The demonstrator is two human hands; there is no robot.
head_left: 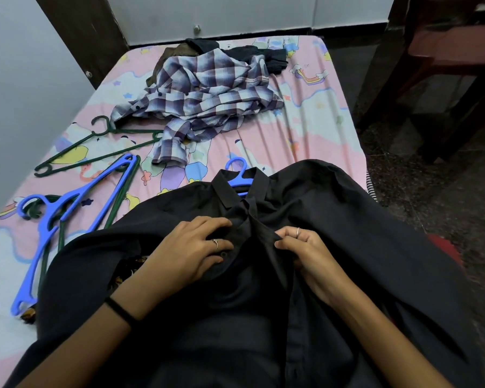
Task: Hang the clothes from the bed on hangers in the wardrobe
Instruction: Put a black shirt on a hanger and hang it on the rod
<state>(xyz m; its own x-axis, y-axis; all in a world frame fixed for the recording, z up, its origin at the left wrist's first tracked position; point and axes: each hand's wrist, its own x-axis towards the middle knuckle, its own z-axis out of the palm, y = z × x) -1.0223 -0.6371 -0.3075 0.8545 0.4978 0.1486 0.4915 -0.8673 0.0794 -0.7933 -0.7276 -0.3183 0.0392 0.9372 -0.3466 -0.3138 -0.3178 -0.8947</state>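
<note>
I see a black shirt (347, 233) spread low centre on the bed (314, 127), a blue hanger (237, 175) poking from its collar. My left hand (191, 247) curls on the placket by a button; my right hand (303, 245) pinches the other edge. A plaid shirt (207, 99) lies upper centre, spare hangers (67, 203) at left

both forearms reach in from near; left hand (192, 247) fingers curled pressing down, right hand (300, 247) pinching tight.

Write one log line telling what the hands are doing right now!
step: buttoning black shirt on blue hanger | left hand: holds shirt front | right hand: pinches placket | waiting: plaid shirt
</note>
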